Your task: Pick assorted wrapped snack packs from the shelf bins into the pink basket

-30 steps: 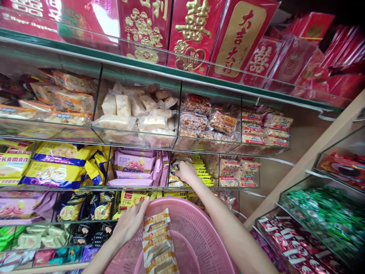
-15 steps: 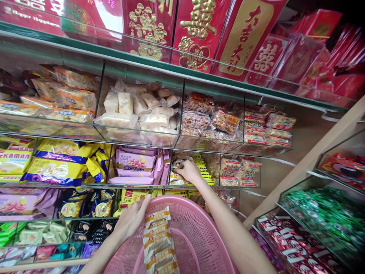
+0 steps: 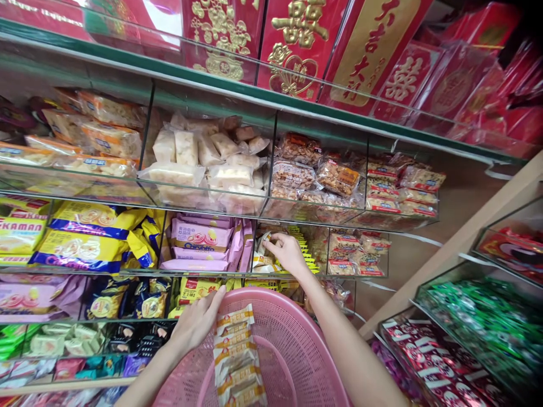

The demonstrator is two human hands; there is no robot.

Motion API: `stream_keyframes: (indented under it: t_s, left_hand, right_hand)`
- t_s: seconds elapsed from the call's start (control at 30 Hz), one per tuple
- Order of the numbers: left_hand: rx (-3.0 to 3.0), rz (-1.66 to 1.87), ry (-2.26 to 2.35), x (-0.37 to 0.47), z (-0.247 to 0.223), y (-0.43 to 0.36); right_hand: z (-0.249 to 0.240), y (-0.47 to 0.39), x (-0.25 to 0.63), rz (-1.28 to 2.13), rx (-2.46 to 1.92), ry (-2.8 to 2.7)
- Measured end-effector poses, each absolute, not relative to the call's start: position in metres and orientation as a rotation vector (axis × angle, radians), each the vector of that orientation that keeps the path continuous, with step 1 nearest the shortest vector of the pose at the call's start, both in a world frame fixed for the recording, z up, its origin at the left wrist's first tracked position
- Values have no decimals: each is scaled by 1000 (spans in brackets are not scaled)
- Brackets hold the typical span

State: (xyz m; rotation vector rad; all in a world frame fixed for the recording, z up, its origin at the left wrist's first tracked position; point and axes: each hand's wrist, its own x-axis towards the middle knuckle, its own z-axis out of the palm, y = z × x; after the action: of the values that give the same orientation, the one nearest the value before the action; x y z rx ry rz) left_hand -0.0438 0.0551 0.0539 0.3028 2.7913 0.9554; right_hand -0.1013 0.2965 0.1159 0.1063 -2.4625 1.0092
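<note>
My left hand (image 3: 198,317) grips the left rim of a pink perforated plastic basket (image 3: 297,328). A row of several gold-and-white wrapped snacks (image 3: 238,356) lies inside the basket. Above the basket's far rim, my right hand (image 3: 288,252) reaches into a shelf compartment, thumb and forefinger pinched on a small wrapped snack (image 3: 266,237). More wrapped snacks (image 3: 263,264) lie below those fingers in the same compartment. Yellow packets stand in a row just behind the hand.
Purple biscuit packs (image 3: 201,237) fill the compartment to the left. Overhead, a glass-fronted shelf holds white packets (image 3: 186,148) and nut bars (image 3: 337,176). Red envelopes (image 3: 292,51) line the top. Green sweets (image 3: 483,311) sit in a bin at the right, beside a slanted wooden post (image 3: 462,232).
My right hand has lifted slightly and shifted a little right, and a wrapper now shows at its fingertips. My left hand stays on the basket.
</note>
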Motion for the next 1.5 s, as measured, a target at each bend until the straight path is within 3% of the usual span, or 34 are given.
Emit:
stream_keyframes:
  t_s: [0.3, 0.4, 0.57, 0.8, 0.97, 1.17, 1.5]
  left_hand:
    - [333, 952, 2770, -43, 60, 63]
    - [341, 945, 2784, -44, 59, 62]
    - [355, 950, 2789, -44, 56, 63]
    - [333, 961, 2783, -41, 58, 68]
    - [339, 958, 2790, -38, 59, 68]
    - [314, 946, 2800, -35, 61, 65]
    - [337, 948, 2785, -38, 60, 65]
  right_hand:
    - [129, 305, -58, 1498, 82, -2071]
    - [128, 303, -26, 1466, 88, -2026]
    - [103, 288, 23, 1144, 307, -2419]
    - [64, 252, 25, 86, 948, -2821]
    - [60, 233, 16, -139, 1058, -2803]
    - [62, 233, 11, -45, 1004, -2857]
    - [98, 291, 16, 580, 582, -2668]
